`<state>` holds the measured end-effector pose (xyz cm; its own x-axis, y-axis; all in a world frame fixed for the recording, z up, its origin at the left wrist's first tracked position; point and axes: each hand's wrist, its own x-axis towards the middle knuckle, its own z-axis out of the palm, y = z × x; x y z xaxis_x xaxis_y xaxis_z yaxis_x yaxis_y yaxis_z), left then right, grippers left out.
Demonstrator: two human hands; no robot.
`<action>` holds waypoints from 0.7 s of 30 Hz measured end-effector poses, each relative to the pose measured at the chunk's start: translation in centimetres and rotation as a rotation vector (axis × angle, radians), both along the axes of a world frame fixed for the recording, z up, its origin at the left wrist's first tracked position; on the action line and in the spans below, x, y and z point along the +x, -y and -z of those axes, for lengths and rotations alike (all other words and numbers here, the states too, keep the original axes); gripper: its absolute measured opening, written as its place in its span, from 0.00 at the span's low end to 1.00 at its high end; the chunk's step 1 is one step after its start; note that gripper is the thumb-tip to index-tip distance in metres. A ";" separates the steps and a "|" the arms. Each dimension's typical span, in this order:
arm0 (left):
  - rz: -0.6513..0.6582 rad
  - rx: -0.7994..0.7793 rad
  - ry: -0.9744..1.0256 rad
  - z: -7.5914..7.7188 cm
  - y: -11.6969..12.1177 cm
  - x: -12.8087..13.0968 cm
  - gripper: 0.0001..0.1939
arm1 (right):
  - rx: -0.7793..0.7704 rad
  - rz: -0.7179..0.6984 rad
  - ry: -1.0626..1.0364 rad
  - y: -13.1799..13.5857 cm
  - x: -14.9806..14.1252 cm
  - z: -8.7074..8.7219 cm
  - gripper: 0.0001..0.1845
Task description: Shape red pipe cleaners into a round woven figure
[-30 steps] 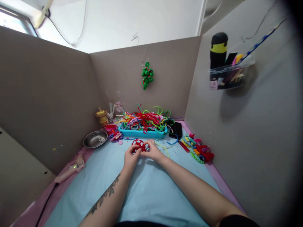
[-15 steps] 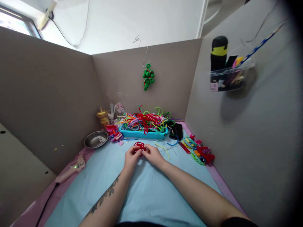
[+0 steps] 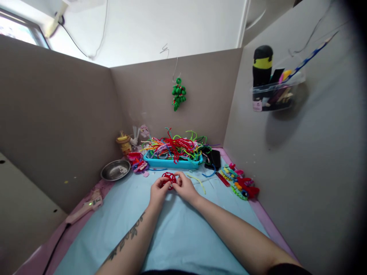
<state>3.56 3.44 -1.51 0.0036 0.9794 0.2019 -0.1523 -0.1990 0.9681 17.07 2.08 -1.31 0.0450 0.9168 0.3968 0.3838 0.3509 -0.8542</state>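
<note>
Between my fingertips is a looped red pipe-cleaner piece (image 3: 169, 176), held just above the pale blue cloth (image 3: 177, 229). My left hand (image 3: 158, 190) pinches its left and lower side. On the opposite side my right hand (image 3: 184, 187) grips it, thumb and fingers pressed together. The fingers hide part of the piece. Right of my right hand lies a short yellow-green pipe cleaner (image 3: 197, 181). Behind both hands stands a turquoise tray (image 3: 174, 164) heaped with many-coloured pipe cleaners (image 3: 177, 147).
A metal bowl (image 3: 115, 170) with small white bits and a pink glue gun (image 3: 86, 208) with a lit green light are at left. Finished-looking colourful pipe-cleaner pieces (image 3: 242, 183) and a black phone (image 3: 212, 159) lie at right. Grey partitions (image 3: 177, 65) enclose the table.
The red piece appears slightly turned between my fingers, showing more of its open loops. Both hands stay in nearly the same place; the view has shifted slightly.
</note>
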 end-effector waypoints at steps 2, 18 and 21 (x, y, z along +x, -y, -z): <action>0.008 0.003 -0.016 -0.1 0.1 0.0 0.11 | 0.049 0.003 -0.002 0.1 0.1 -0.3 0.16; -0.005 0.050 -0.103 -0.1 0.1 0.1 0.10 | 0.191 0.019 0.115 0.1 0.3 -0.6 0.11; 0.010 0.045 -0.079 0.0 0.0 0.1 0.11 | 0.189 -0.002 0.134 0.2 0.3 -0.6 0.14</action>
<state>3.62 3.42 -1.54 0.0307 0.9692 0.2442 -0.0780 -0.2412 0.9673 17.36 1.92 -0.71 -0.0215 0.8256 0.5638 0.4889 0.5006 -0.7144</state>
